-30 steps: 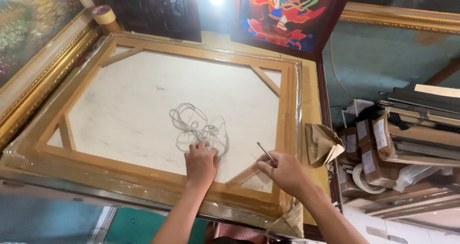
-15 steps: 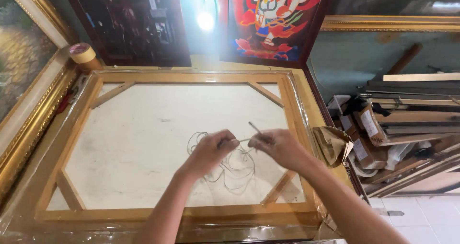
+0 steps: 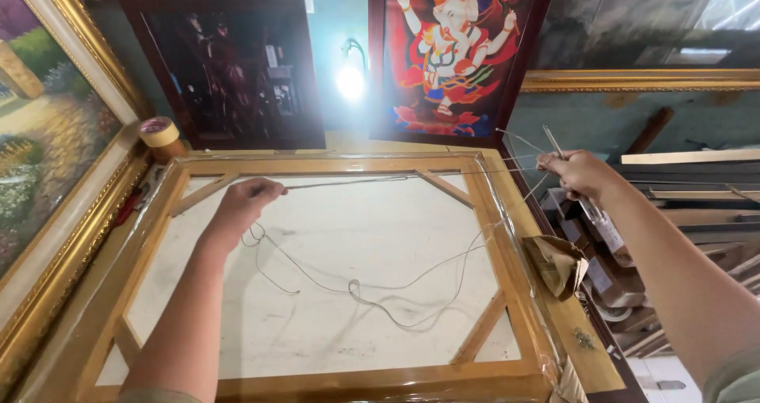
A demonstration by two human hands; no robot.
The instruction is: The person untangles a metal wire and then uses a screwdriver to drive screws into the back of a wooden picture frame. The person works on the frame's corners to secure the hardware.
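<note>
Both my hands are now spreading wide apart, where half a second ago they were working close together over the middle of the canvas back, and the loose tangle of wire is stretching out between them. I am leaning over the big wooden stretcher frame (image 3: 332, 165), which is lying face down with its pale canvas back (image 3: 348, 245) showing and diagonal braces sitting in its corners. Gilt-framed paintings are standing along its left edge and beyond its far edge. A roll of tape (image 3: 160, 131) is resting just past the far left corner, and a crumpled brown paper (image 3: 556, 263) is lying against the right edge. My left hand (image 3: 244, 205) is pinching one end of the wire (image 3: 372, 288) above the far left part of the canvas. My right hand (image 3: 576, 172) is clenching the other end, together with a thin metal tool (image 3: 552, 140), out past the far right corner. Slack wire is looping across the middle of the canvas
</note>
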